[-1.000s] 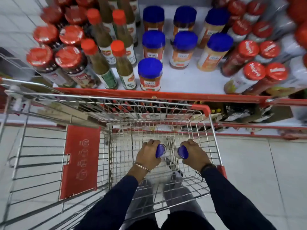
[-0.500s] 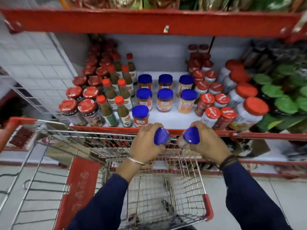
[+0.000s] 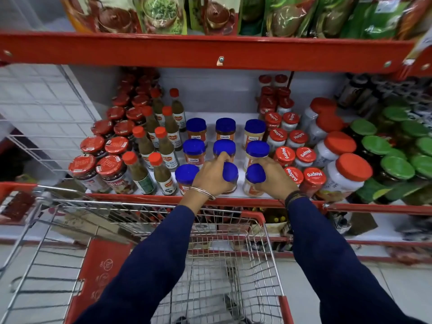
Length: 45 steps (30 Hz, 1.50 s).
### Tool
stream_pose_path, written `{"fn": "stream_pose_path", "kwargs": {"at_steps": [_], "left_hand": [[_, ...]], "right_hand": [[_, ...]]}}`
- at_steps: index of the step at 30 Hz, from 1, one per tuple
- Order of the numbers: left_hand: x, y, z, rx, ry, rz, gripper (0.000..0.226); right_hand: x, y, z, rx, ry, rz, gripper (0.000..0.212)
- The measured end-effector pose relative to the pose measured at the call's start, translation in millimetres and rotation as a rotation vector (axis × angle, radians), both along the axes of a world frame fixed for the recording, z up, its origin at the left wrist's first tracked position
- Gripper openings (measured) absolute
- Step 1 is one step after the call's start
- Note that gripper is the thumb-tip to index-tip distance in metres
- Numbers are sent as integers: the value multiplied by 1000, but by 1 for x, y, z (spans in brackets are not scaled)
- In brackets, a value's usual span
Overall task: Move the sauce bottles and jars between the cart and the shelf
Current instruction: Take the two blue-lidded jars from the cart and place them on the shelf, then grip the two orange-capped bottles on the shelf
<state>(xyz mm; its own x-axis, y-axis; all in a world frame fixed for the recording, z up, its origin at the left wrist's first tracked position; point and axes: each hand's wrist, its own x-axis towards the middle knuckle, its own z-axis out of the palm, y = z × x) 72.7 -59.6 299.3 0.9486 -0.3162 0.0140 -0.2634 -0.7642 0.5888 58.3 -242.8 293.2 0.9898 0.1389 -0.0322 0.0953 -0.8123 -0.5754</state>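
My left hand [image 3: 211,177] grips a blue-lidded jar [image 3: 230,172] at the front row of the shelf [image 3: 131,198]. Beside it my right hand [image 3: 274,177] grips a second blue-lidded jar [image 3: 255,174] with pale contents. Both jars stand at the shelf's front edge, in line with a third blue-lidded jar [image 3: 186,175] on the left. Behind them stand two more rows of the same jars [image 3: 224,127]. The wire cart [image 3: 233,272] is below my arms, its basket mostly hidden by my sleeves.
Green sauce bottles with orange caps [image 3: 161,169] and red-lidded jars [image 3: 109,170] fill the shelf's left. Red-lidded Mapro jars [image 3: 294,155], white jars [image 3: 346,174] and green-lidded jars [image 3: 397,167] crowd the right. A red upper shelf [image 3: 210,51] with packets hangs overhead.
Both hands lifted the two blue-lidded jars out of the cart and carried them up and forward onto the shelf's front row. My head tilted up toward the shelf.
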Motion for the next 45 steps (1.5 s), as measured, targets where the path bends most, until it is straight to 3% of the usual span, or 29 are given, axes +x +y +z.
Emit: {"fn": "stream_pose_path", "kwargs": {"at_steps": [5,10,15,18,20,24,30,34,37,40,45], "left_hand": [[12,0,-13,49,90,-53,53],[15,-3,-21,16,39,-85,53],[4,2,-31,3,-26,-54,69],[-11,14,-29,-62,-116,-17,63],[-27,30,-23,-140,-192,-44,55],[-53,82,-18,-266,-290,-73,39],[-45,165,-8,-488,-512,241,29],[-16,203,-5,-518,-341,348,51],[2,220,-7,-466,-121,251,60],[9,228,-12,-413,-31,123,58],[11,235,-16,-446,-73,106,45]], "right_hand": [[9,0,-10,0,32,15,45],[15,0,-9,-33,70,2,49],[11,2,-15,-76,65,-3,68],[1,7,-20,-162,-26,-43,74],[-13,19,-19,-67,-115,-89,72],[-45,72,-3,332,-210,-103,51],[-48,170,-5,502,-140,96,39],[-17,210,-9,588,-57,36,57],[11,226,-11,522,-5,16,66],[24,233,-12,504,-2,48,60],[24,237,-9,507,-59,64,44]]}}
